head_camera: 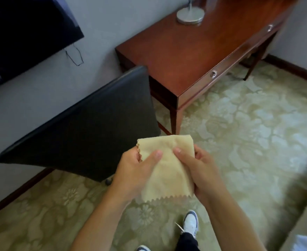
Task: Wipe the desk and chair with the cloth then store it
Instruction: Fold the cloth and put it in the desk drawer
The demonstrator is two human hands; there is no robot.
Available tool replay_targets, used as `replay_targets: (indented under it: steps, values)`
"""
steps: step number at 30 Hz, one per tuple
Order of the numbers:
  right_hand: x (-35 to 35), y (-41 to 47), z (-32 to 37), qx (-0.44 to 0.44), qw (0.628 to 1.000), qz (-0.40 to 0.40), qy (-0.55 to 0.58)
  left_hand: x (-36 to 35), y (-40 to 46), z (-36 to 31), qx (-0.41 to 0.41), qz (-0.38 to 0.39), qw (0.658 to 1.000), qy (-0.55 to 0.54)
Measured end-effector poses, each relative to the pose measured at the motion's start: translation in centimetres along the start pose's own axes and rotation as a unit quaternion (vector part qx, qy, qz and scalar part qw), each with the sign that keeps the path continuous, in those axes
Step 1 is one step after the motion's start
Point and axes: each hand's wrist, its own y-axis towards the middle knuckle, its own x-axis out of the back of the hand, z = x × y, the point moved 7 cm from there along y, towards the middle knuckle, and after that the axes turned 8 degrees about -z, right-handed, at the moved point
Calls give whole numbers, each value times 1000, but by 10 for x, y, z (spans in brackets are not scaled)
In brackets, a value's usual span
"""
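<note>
Cloth, pale yellow microfibre square with zigzag-cut edges (167,169), sits in mid-air in front of the person, held between both hands, above the patterned green-cream carpet (248,133). Left hand (136,169) pinches its left edge, thumb on top, fingers curled under. Right hand (198,171) grips the right edge the same way, thumb pressed on the fabric. Cloth looks doubled over, lower edge hanging free.

Reddish-brown wooden desk with drawer knobs (185,60) stands ahead, well apart from the hands, silver round lamp base (190,15) on its far end. Black leather-look chair back (87,120) is nearer, to the left, beside the desk. Dark wall-mounted TV (22,33) upper left. White sneaker (190,221) below.

Judgement: wiping not visibly underway; cloth is being folded or readied. Risks: loose pinch lets the cloth slip to the carpet and pick up lint; a sweep across the desk could knock the lamp base; pressure on the chair could roll it away, if that is a castor underneath.
</note>
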Motion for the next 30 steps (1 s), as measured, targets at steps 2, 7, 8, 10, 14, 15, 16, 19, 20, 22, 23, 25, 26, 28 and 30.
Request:
replay_targets:
  steps: [2,7,8,10,14,15,16,19,20,22,23,25,26,28,30]
  values:
    - [31,-15,28,8,1000,-6,17,-29,-22,-30,-14,-2,1000,6]
    - [134,-30,93,23,998,0,53,-138,-57,-98,-80,-1,997,16]
    - [166,-29,111,26,998,2,55,-172,-66,-113,-88,-1,996,8]
    - [214,-28,144,50,997,7,49,-224,-77,-135,-100,-1,995,-4]
    - [314,-37,206,78,996,-31,38,-322,-101,-182,-125,18,992,-16]
    - [334,-36,218,82,995,-38,43,-343,-105,-195,-135,25,990,-16]
    - [352,-35,229,83,994,-47,49,-363,-107,-209,-147,30,989,-13]
    - [392,-23,254,85,990,-71,84,-414,-104,-242,-183,52,982,2]
    - [403,-16,260,80,989,-76,94,-429,-100,-251,-190,55,980,5]
    - [423,1,273,76,988,-89,101,-456,-87,-263,-192,56,980,6]
    - [431,11,279,74,988,-92,99,-467,-79,-268,-193,56,980,5]
    - [443,32,293,69,989,-94,88,-486,-61,-277,-191,54,980,-1]
    - [450,53,305,68,991,-87,78,-499,-43,-285,-186,50,981,-9]
    - [460,84,323,65,992,-80,68,-516,-13,-295,-179,45,983,-9]
    - [466,124,340,60,994,-75,49,-535,23,-303,-167,37,985,-12]
